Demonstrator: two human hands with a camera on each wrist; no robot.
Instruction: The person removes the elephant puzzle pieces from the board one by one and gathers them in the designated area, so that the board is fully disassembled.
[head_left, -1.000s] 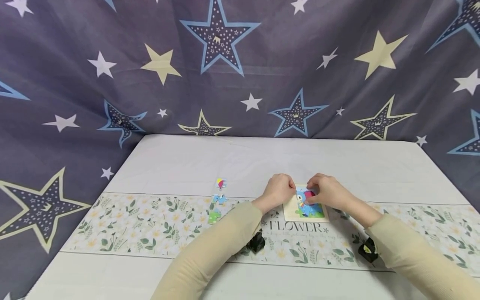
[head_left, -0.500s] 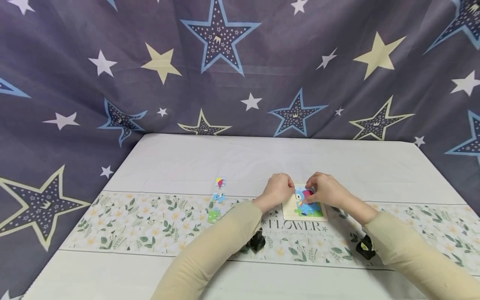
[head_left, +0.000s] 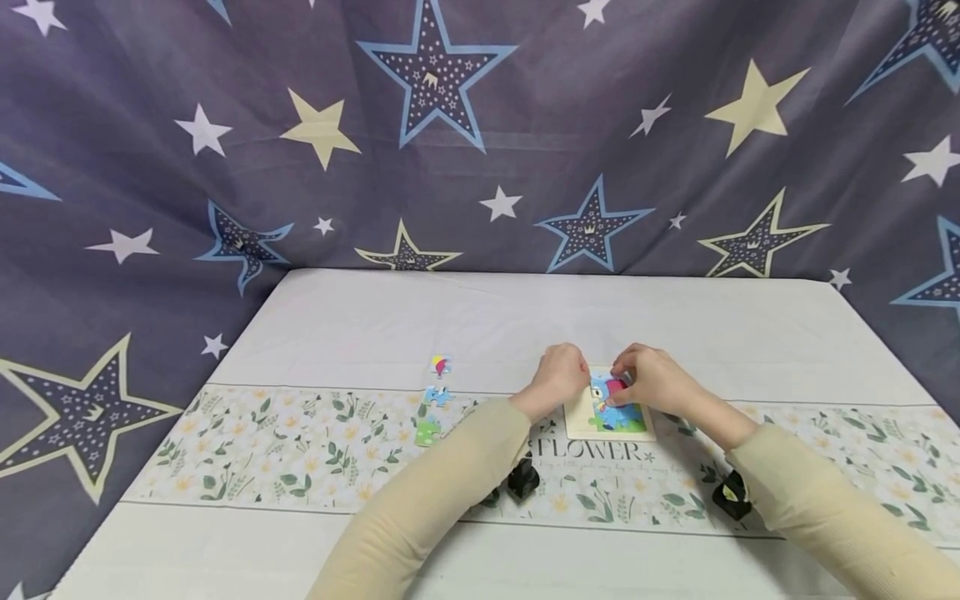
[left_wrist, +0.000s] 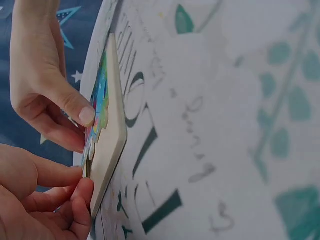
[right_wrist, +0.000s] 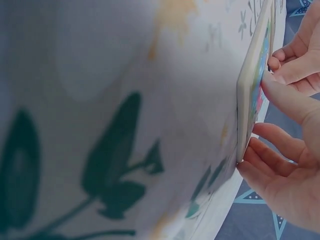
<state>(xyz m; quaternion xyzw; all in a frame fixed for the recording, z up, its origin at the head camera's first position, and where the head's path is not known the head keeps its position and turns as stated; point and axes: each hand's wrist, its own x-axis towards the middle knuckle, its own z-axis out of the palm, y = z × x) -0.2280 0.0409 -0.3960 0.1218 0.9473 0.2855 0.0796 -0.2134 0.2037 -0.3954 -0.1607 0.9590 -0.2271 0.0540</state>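
A wooden puzzle board (head_left: 577, 422) lies on the table runner, mostly filled with pieces picturing a blue animal with pink (head_left: 617, 411). At its upper left my left hand (head_left: 558, 375) pinches a small puzzle piece (left_wrist: 89, 168) between thumb and fingers; only the piece's edge shows, tilted against the board. My right hand (head_left: 654, 379) holds the board from the right. Its thumb (right_wrist: 287, 97) rests on the fitted pieces, and the other fingers touch the board's far and right edges. In the left wrist view, bare wood shows along the board's near side.
Left of the board lie loose puzzle pieces in a column: one with a balloon (head_left: 441, 365), a blue one (head_left: 437, 396) and a green one (head_left: 428, 432). A flowered runner (head_left: 300, 450) crosses the white table (head_left: 390, 321). A starry curtain (head_left: 480, 167) hangs behind.
The left hand and forearm have shifted slightly, with the wrist a little to the right. My right hand stays on the board, and the loose pieces have not moved.
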